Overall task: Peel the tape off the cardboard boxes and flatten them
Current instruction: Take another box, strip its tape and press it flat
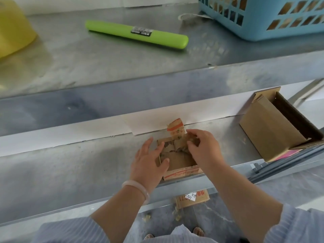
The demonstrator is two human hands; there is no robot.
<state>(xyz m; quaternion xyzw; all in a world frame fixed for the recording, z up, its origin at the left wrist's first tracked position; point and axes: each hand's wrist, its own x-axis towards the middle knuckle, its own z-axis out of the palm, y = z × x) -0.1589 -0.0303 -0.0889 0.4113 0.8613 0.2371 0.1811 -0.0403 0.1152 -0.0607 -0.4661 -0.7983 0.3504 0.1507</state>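
Brushed steel runs across the whole scene: a lower tabletop point(70, 172) in front of the person and a raised shelf point(105, 67) behind it, with a white wall strip between the two. The small cardboard box point(177, 161) sits right at the near lip of the tabletop, probably drawn close so both arms can bear down on it. The left hand point(149, 160) lies spread over the box's left side, fingers fairly straight and the thumb laid on top, which looks like bracing so the box does not lift. The right hand point(204, 148) is curled at the far right corner, thumb and fingertips pinching the torn tape there, just beside an orange-printed tape strip point(175, 129) that stands up from the back edge. Pulling toward the wall has little room, since the strip is already close to it. Bare steel to the left gives more space. To the right an open box point(270, 130) lies tipped on its side, well apart. With its front face flush with the lip, the box could slip off toward the floor point(219, 216), where a flattened cardboard piece point(192, 199) already lies. On the shelf rest a green tube point(136, 34), a blue basket point(263, 23) and a yellow bowl point(14, 28), all out of the way.
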